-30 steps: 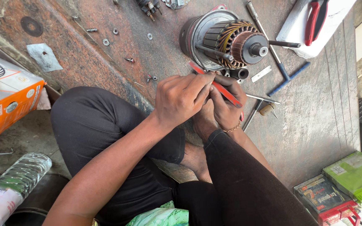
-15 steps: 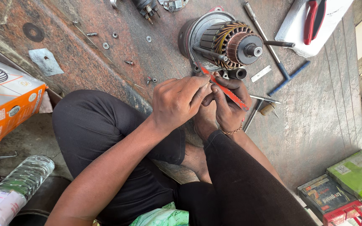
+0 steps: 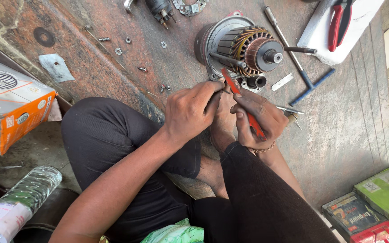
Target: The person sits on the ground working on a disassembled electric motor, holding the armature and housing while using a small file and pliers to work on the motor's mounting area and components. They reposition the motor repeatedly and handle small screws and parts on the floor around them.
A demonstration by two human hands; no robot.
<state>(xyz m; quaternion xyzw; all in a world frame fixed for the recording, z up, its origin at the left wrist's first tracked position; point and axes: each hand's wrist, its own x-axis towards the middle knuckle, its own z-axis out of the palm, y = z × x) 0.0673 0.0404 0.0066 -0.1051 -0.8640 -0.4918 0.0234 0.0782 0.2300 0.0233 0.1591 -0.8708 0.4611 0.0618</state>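
Copper windings and a dull steel shaft make up the motor armature (image 3: 248, 47), which lies on its side in a round grey housing just beyond both hands. I see my right hand (image 3: 257, 118) closed in a narrow grip on a thin red tool (image 3: 244, 105), a flat strip whose far tip touches the housing's lower edge. My left hand (image 3: 190, 110) sits just beside it, fingers pinched together at the same spot, but I cannot tell what they hold; the fingertips hide it.

Both hands work over a rusty, pitted metal surface (image 3: 113, 67), reddish near my left hand and greyer past my right. Small washers and screws (image 3: 122, 45) lie scattered well beyond the left hand. A blue T-handled wrench (image 3: 305, 76) rests beyond the right hand, near a white slab carrying red-handled pliers (image 3: 338, 22), cut off by the top edge.

Far to the left of my grip is an orange and white cardboard box (image 3: 14, 108). A clear plastic bottle (image 3: 19, 198) is cut off at the lower left corner. Green and red packets (image 3: 374, 202) sit at the lower right, partly out of view. Black trousers cover my knees and hide the ground below the hands.
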